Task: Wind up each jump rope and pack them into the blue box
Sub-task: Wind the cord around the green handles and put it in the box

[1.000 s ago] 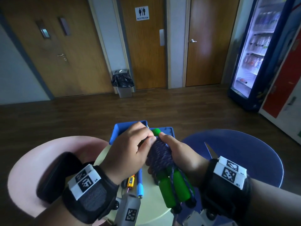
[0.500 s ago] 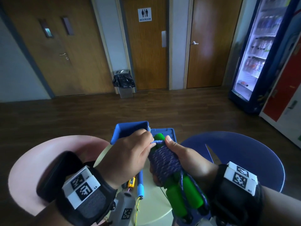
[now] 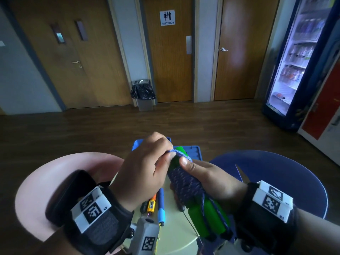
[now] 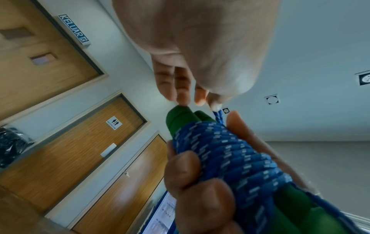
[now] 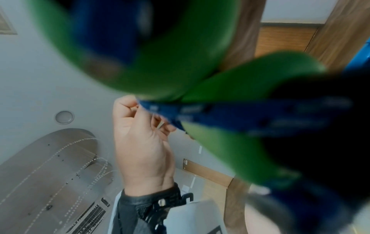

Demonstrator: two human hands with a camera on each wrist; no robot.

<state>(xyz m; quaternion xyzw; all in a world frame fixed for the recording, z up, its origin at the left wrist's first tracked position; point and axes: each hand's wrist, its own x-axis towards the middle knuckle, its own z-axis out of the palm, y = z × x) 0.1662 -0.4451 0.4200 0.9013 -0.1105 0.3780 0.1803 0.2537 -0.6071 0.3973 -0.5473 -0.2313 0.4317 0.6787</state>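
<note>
A jump rope with two green handles [image 3: 179,150] has its blue speckled cord [image 3: 185,183] wound tightly round them. My right hand [image 3: 185,168] grips this bundle, thumb on top of the coils, fingers [image 4: 200,182] curled underneath. My left hand [image 3: 170,153] pinches the cord's loose end [image 4: 219,115] just above the handle tops [image 4: 180,118]; the strand [image 5: 190,110] runs taut from it to the bundle. The blue box [image 3: 137,144] stands on the table behind my hands, mostly hidden, with a blue lid [image 3: 196,152] beside it.
A blue-handled rope [image 3: 161,205] and an orange-yellow handle [image 3: 151,204] lie on the small round pale table [image 3: 174,236] under my left wrist. A pink chair [image 3: 36,181] stands at the left, a blue chair [image 3: 276,172] at the right.
My left hand has drawn the cord's end across the tops of the green handles. The right thumb now presses the strand against the coils.
</note>
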